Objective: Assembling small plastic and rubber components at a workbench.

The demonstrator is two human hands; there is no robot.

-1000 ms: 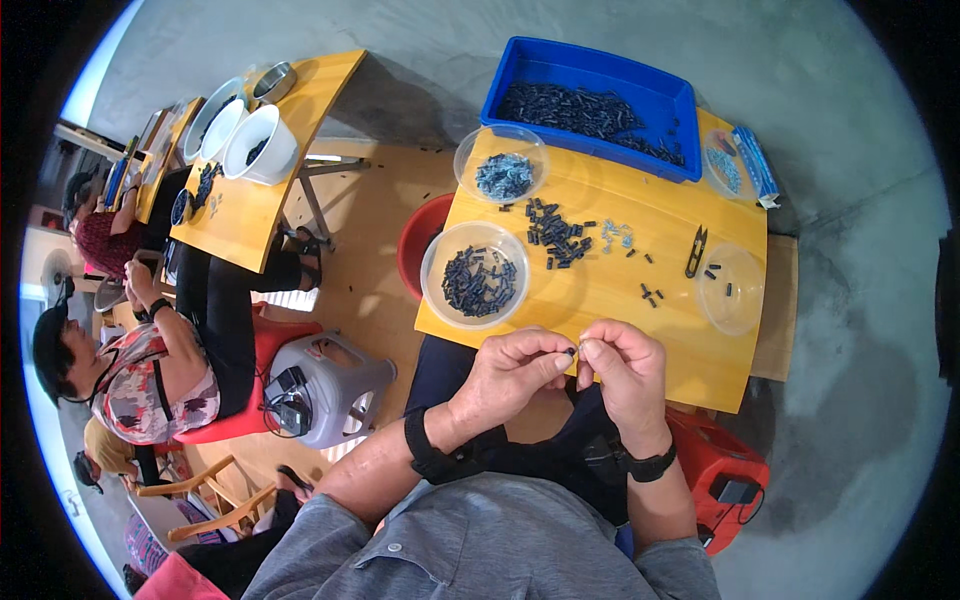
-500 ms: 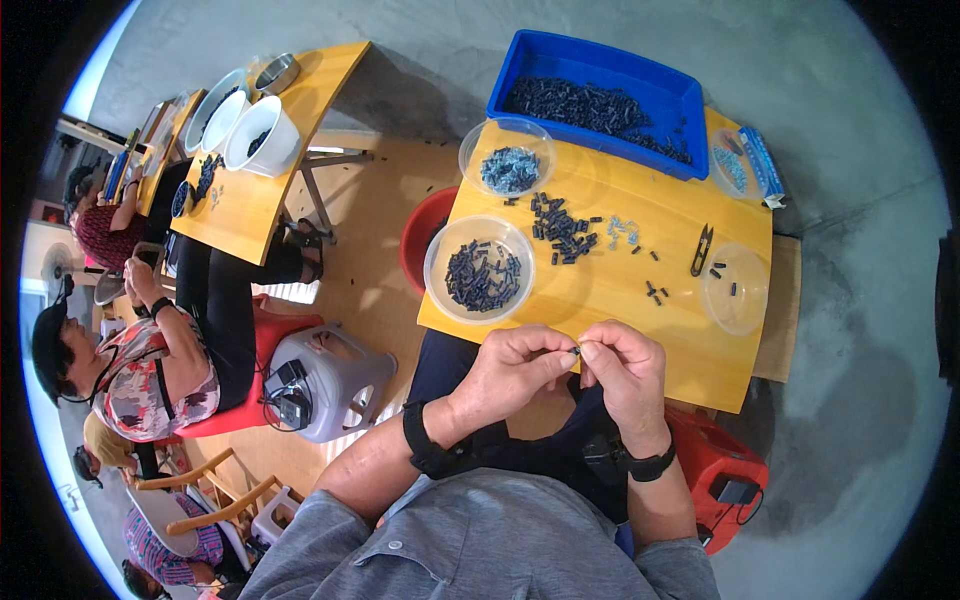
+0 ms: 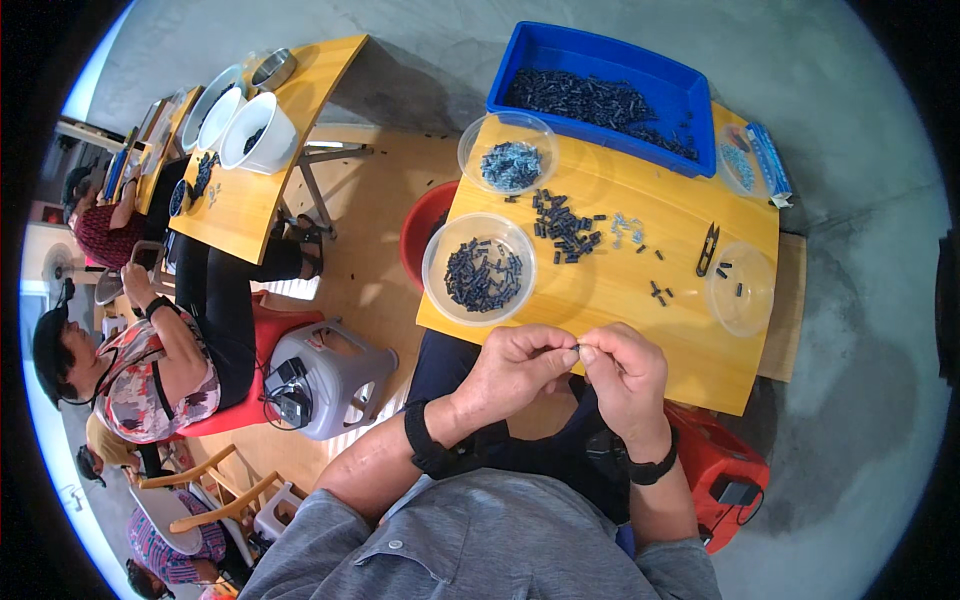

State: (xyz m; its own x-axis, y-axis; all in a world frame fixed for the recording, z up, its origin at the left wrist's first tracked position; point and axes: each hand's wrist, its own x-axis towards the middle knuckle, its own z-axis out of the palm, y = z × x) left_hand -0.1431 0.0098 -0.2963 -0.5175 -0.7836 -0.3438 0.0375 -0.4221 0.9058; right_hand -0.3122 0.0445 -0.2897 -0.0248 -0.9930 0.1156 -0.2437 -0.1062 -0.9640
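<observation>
My left hand [image 3: 520,367] and my right hand [image 3: 626,372] meet fingertip to fingertip at the table's near edge. Both are closed in a pinch. Between the fingertips sits a small dark piece, mostly covered by thumbs and forefingers. Just beyond my left hand stands a round clear tub [image 3: 478,270] of short black cylindrical pieces. Past it lie a loose heap of the same black pieces [image 3: 567,228] and a few small clear bluish pieces [image 3: 628,230]. Another clear tub [image 3: 510,152] holds light-blue and dark pieces. Black thread snips [image 3: 708,249] lie at the right.
A blue tray [image 3: 612,92] of black pieces spans the table's far edge. A nearly bare clear tub [image 3: 741,290] and a long blue box [image 3: 768,165] are at the right. A red bucket [image 3: 428,228] stands left of the table. Another person sits at the neighbouring table [image 3: 300,160].
My fingertips have drawn closer together around the small piece, which shows less now. The table and its contents have shifted very slightly in the view.
</observation>
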